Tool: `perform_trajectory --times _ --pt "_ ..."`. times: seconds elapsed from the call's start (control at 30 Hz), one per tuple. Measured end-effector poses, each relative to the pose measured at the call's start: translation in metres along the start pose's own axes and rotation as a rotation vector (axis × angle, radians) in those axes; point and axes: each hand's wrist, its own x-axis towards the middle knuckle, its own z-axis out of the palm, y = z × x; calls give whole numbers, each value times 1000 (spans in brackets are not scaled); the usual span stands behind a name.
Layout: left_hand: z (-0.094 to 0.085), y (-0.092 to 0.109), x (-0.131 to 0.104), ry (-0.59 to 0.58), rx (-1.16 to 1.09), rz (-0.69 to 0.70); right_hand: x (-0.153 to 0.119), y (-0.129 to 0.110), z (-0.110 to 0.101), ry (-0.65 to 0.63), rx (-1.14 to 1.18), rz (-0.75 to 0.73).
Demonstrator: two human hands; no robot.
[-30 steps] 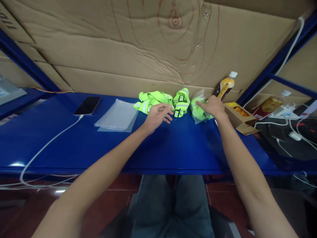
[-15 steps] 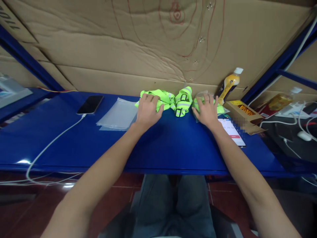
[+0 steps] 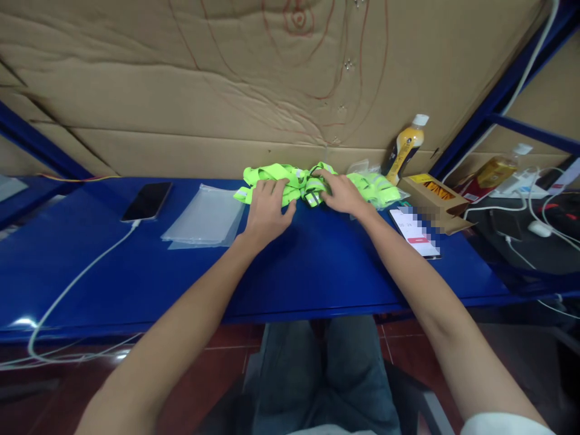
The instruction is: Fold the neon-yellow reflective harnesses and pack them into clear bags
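Backdrop: creased brown cardboard (image 3: 181,90), matte and traced with thin red curves, rises behind the back edge of the desk (image 3: 308,272), whose blue top is smooth and glossy.
Loose webbing: fluorescent strap pile (image 3: 272,172), flat bands in limp folds, near the back edge about midway along.
Rolled webbing: strap bundle (image 3: 312,198), touching the pile's right end, more compact, with grey reflective strips and black trim.
Left hand: the left hand (image 3: 267,208) lies palm down, thumb apart, fingers on the pile; I cannot tell whether they grip.
Right hand: the right hand (image 3: 341,192) arches over the bundle, thumb and fingers apart across it; their pressure cannot be told.
Likely handling: both look light, soft and hard to break; folds may slip and unroll.
Best hold: probably around the bundle's thick middle, several layers together, rather than by one stray band.
Bagged webbing: bagged bundle (image 3: 376,187), wrapped in crinkled clear film, probably slippery, right of the right hand.
Flat film: thin translucent bags (image 3: 206,214), stacked left of the pile, between the desk's back and front edges.
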Motion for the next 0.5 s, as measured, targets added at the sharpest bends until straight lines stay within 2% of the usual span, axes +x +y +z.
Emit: perform_trajectory --times 0.13,0.27,0.37,0.43,0.5 --pt "-7 8 3 74 -126 -15 31 22 -34 305 250 43" --pt "-16 41 29 96 -266 -17 60 30 -79 532 563 42" --pt "-18 61 69 113 -497 -17 63 16 -104 521 758 -7" --pt "-17 62 98 54 -715 22 55 5 -114 468 804 -12" --pt "-15 56 123 25 -836 28 47 -1 -118 460 846 6"
